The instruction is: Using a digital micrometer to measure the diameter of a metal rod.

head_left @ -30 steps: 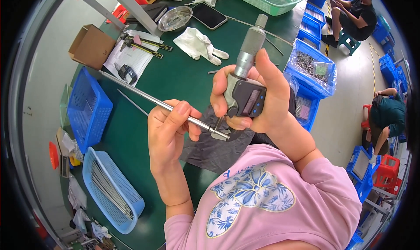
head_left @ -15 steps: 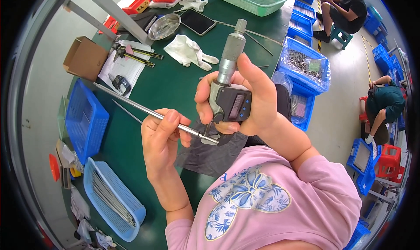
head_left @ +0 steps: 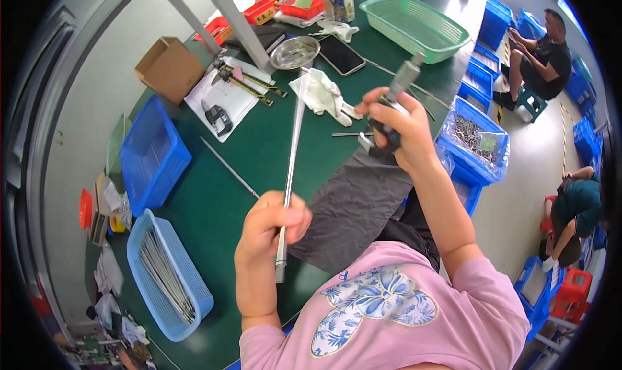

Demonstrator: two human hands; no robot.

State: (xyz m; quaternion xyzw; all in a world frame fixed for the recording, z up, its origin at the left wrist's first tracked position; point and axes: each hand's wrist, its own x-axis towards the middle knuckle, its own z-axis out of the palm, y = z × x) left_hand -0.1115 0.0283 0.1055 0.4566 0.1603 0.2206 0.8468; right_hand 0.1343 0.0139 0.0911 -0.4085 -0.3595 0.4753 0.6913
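Observation:
My left hand is closed around a slim metal rod, which stands nearly upright in view and is blurred at its far end. To the right, my right hand grips a digital micrometer by its body, with the silver thimble pointing up and away. Rod and micrometer are apart. Below my right hand a dark grey cloth is spread at the table's near edge. Beyond the rod lies a white glove. A thin loose rod rests on the green table left of my left hand.
A light blue basket of several rods is at the left, below a darker blue basket. Farther off are calipers, a metal bowl, a phone and a green basket. Two people sit at the right.
The rod has come out of the micrometer and swung from slanting to nearly upright. My right hand has moved right and away with the micrometer, and the view has shifted.

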